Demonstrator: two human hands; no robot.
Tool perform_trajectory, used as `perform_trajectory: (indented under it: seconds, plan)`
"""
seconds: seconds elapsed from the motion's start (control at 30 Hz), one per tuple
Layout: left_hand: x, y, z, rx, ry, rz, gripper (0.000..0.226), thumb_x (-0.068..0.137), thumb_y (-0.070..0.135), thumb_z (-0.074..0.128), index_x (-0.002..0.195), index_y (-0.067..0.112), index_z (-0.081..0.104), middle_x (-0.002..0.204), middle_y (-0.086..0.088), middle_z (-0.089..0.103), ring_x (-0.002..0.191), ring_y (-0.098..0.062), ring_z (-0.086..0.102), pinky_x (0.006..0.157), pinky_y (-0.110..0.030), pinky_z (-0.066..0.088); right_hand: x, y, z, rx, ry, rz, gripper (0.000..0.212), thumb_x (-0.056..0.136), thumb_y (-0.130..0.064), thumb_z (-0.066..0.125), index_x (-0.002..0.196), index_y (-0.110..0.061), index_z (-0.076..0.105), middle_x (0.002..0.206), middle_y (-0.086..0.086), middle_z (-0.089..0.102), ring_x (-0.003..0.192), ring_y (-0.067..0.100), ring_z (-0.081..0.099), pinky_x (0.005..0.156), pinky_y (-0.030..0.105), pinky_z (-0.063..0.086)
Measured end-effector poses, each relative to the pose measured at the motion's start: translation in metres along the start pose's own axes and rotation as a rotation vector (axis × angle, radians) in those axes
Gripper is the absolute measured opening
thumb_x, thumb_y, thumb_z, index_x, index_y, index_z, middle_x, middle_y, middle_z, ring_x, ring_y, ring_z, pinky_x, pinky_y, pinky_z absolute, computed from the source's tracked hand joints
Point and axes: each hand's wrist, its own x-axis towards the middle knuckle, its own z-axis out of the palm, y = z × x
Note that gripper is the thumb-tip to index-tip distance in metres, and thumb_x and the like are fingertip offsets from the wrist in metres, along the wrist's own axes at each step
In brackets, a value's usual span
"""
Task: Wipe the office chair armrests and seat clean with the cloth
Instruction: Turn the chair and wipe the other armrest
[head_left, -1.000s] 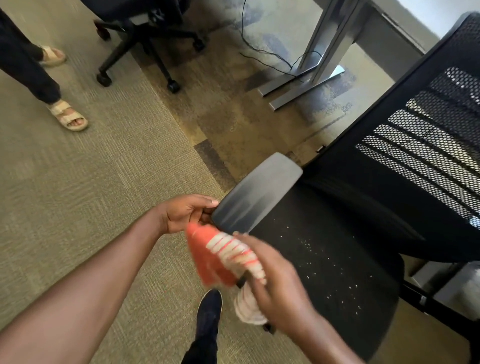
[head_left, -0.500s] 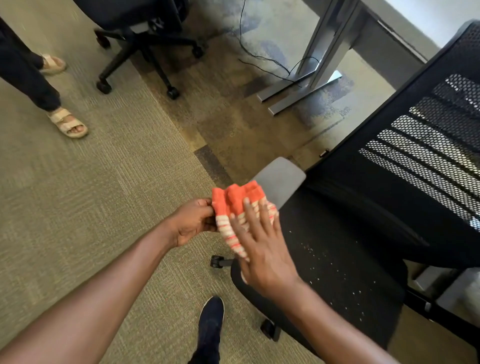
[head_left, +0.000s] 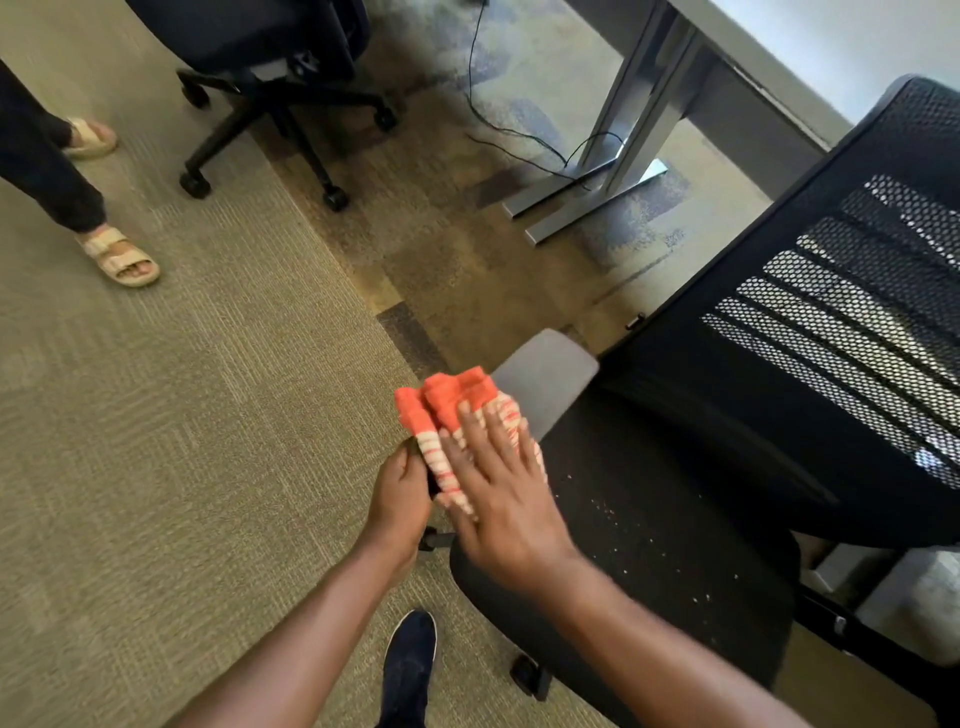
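Two hands work at the near end of the armrest: the right hand presses the cloth flat with straight fingers, the left hand grips the edge, and its bare grey length runs on past the fingertips.

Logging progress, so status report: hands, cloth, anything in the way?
Right hand flat, pressing cloth onto armrest. Left hand grips armrest's near end. Crumbs on seat unwiped; nothing blocking.

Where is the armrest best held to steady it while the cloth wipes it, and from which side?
Its near end, from the outer side, over the carpet. The cloth and the flat right hand cover the armrest top, and the seat crowds the inner edge; the left hand grips that near end.
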Motion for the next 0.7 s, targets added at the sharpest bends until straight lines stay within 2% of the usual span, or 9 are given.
perform_trajectory:
  seconds: [0.07,0.1,0.2,0.3,0.4,0.47,0.57,0.63,0.7]
  plan:
    - [-0.001,-0.001,-0.001,-0.008,-0.006,-0.006,0.034,0.095,0.046,0.045,0.099,0.026,0.073,0.103,-0.009,0.077,0.101,-0.033,0.072,0.092,-0.053,0.056,-0.001,0.011,-0.005,-0.042,-0.042,-0.116,0.066,0.099,-0.045,0.045,0.159,-0.022,0.026,0.168,0.005,0.013,0.156,0.028,0.004,0.125,0.052,-0.001]
    - [-0.001,-0.001,-0.002,-0.016,-0.002,0.000,0.034,0.096,0.045,0.046,0.096,0.022,0.071,0.102,-0.012,0.076,0.098,-0.034,0.071,0.088,-0.051,0.057,0.006,0.029,-0.008,-0.072,-0.043,-0.116,0.065,0.099,-0.045,0.045,0.158,-0.024,0.027,0.168,0.005,0.016,0.156,0.028,0.008,0.125,0.053,0.003]
    - [-0.001,0.001,0.001,-0.012,-0.028,-0.008,0.031,0.106,0.035,0.041,0.102,0.019,0.067,0.108,-0.011,0.073,0.099,-0.024,0.069,0.078,-0.038,0.056,0.039,0.089,-0.025,-0.094,0.038,0.145,0.060,0.101,-0.044,0.037,0.157,-0.022,0.032,0.166,0.009,0.021,0.154,0.031,0.018,0.120,0.060,0.021]
    - [0.001,0.004,0.005,-0.041,-0.031,-0.050,0.034,0.107,0.034,0.039,0.117,0.015,0.065,0.114,-0.009,0.071,0.107,-0.022,0.068,0.087,-0.037,0.057,0.058,0.095,-0.030,-0.013,0.068,0.353,0.059,0.103,-0.045,0.033,0.157,-0.021,0.033,0.167,0.011,0.019,0.155,0.032,0.012,0.123,0.057,0.014]
    - [0.004,0.008,0.007,-0.105,-0.012,-0.069,0.031,0.107,0.029,0.041,0.111,0.014,0.068,0.109,-0.011,0.074,0.103,-0.024,0.069,0.088,-0.038,0.055,0.033,0.034,-0.013,0.017,0.095,0.209,0.060,0.099,-0.039,0.039,0.153,-0.014,0.040,0.163,0.015,0.028,0.152,0.033,0.021,0.122,0.054,0.013]
    - [0.005,0.011,0.008,-0.098,-0.020,-0.079,0.030,0.107,0.026,0.042,0.106,0.016,0.071,0.103,-0.010,0.077,0.101,-0.025,0.072,0.088,-0.038,0.056,0.002,-0.006,-0.002,0.032,0.017,0.064,0.062,0.098,-0.037,0.045,0.155,-0.016,0.035,0.166,0.010,0.023,0.155,0.029,0.012,0.124,0.051,0.006]
    - [0.006,0.010,0.006,-0.109,-0.042,-0.092,0.030,0.107,0.024,0.042,0.113,0.013,0.069,0.109,-0.012,0.077,0.105,-0.028,0.072,0.091,-0.043,0.055,0.000,0.013,-0.011,0.019,-0.035,-0.084,0.063,0.098,-0.039,0.045,0.157,-0.021,0.031,0.167,0.004,0.019,0.156,0.023,0.007,0.126,0.046,-0.002]
    - [0.009,0.010,0.006,-0.105,-0.055,-0.091,0.033,0.107,0.027,0.041,0.119,0.006,0.065,0.111,-0.015,0.074,0.103,-0.028,0.069,0.089,-0.043,0.053,0.016,0.051,-0.017,-0.022,0.000,-0.051,0.059,0.098,-0.037,0.045,0.154,-0.019,0.039,0.163,0.008,0.031,0.151,0.028,0.025,0.124,0.055,0.014]
    - [0.010,0.013,0.007,-0.092,-0.082,-0.090,0.035,0.107,0.032,0.041,0.118,0.009,0.064,0.111,-0.013,0.073,0.102,-0.023,0.068,0.087,-0.040,0.055,0.042,0.094,-0.030,-0.009,0.104,0.165,0.054,0.099,-0.035,0.046,0.150,-0.016,0.046,0.159,0.013,0.038,0.147,0.034,0.036,0.117,0.061,0.030]
